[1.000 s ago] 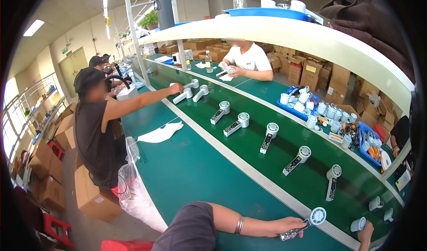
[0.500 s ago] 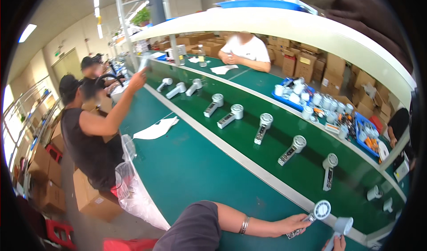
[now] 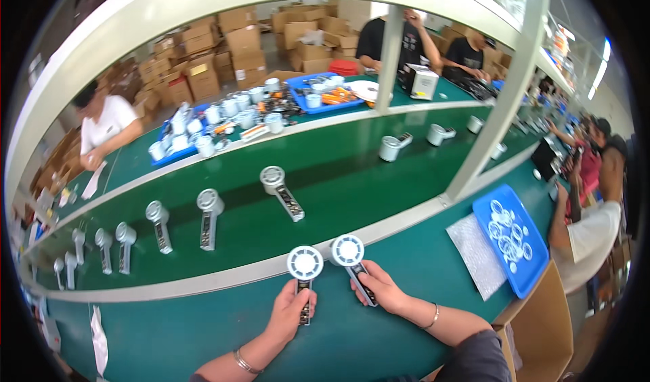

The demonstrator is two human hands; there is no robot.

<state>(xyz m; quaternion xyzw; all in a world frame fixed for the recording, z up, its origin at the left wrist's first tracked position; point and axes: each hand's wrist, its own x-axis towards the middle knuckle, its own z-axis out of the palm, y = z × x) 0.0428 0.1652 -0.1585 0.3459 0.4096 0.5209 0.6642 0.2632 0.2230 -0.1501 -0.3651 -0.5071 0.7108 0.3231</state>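
Observation:
My left hand [image 3: 289, 310] is closed around the handle of a light grey handheld fan [image 3: 305, 264], its round slotted head facing up. In my right hand [image 3: 383, 288] is a second handheld fan [image 3: 348, 251] of the same kind, gripped by its handle. Dark circuit parts show in the open handles of both. The two fan heads are side by side over the near edge of the green conveyor belt [image 3: 352, 186]. Beyond them lies another handheld fan [image 3: 282, 191] on the belt, with several more in a row to the left.
At right, a blue tray [image 3: 531, 260] of white rings sits beside bubble wrap [image 3: 477, 255] and an open cardboard box [image 3: 542, 318]. A metal post [image 3: 497, 98] rises from the belt's rail. Across the belt are blue trays [image 3: 325, 92] of parts. Several people sit around the line.
My view has swung to the right, bringing the blue tray of rings into sight. Both hands, each with a fan, now appear in the middle, upright and close together.

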